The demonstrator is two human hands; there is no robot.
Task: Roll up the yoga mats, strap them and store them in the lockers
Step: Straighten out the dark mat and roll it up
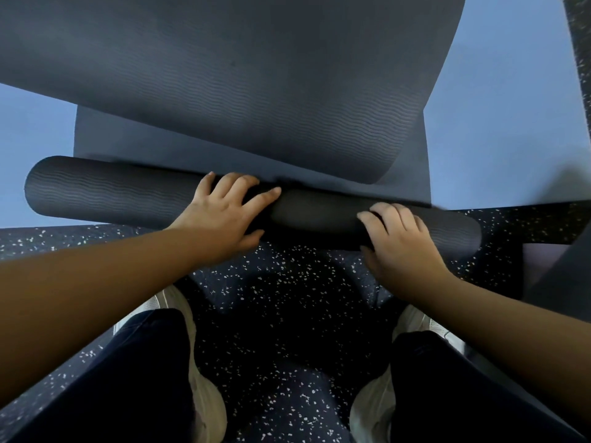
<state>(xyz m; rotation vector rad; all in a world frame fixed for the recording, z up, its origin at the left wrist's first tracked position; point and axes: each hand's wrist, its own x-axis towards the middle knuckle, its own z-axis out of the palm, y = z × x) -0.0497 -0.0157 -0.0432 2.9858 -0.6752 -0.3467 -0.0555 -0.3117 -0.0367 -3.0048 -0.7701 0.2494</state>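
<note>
Out on the left, the rolled end of the dark yoga mat (105,195) lies on pale blue flooring (32,135), its ribbed surface facing up and the roll running crosswise in front of the person. Moving in, the left hand (224,212) sits on top of the roll, fingers spread and only lightly bent over its curve, thumb tucked down the near side, palm pressing rather than clutching. Behind the roll the unrolled part of the mat stretches away flat, and a second dark mat (256,75) lies over it at a slant, its rounded corner reaching down close to the roll. Centre frame, below the hands, there's speckled dark floor (287,298), with two dark-trousered knees and pale shoes (204,394) either side. On to the right hand (399,238): it lies over the roll near its right end, fingers bent over the top, thumb on the near side, holding the roll. Far right, the roll's end is blurred.
</note>
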